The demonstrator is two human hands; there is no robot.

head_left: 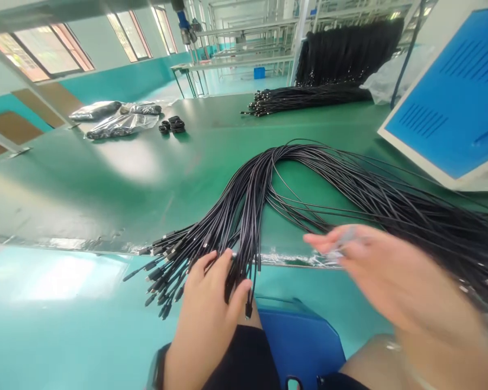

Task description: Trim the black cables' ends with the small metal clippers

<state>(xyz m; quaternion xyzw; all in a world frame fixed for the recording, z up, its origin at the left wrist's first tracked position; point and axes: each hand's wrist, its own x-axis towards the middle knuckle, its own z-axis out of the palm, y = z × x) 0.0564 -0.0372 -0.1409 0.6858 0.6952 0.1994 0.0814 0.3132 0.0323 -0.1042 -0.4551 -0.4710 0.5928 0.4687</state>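
A thick bundle of black USB cables arches over the green table, its connector ends hanging over the front edge at left of centre. Among those ends is my left hand, its fingers and thumb loosely around several of the cables near their plugs. My right hand is smeared by motion above the table edge, to the right of the arch. A small greyish patch shows at its fingers, too blurred to name. The other end of the bundle spreads out at the right, partly behind my right arm.
Another stack of black cables lies at the back, with more hanging cables behind it. Plastic bags and small coiled cables are at the back left. A blue-and-white machine stands at right; a blue stool is below.
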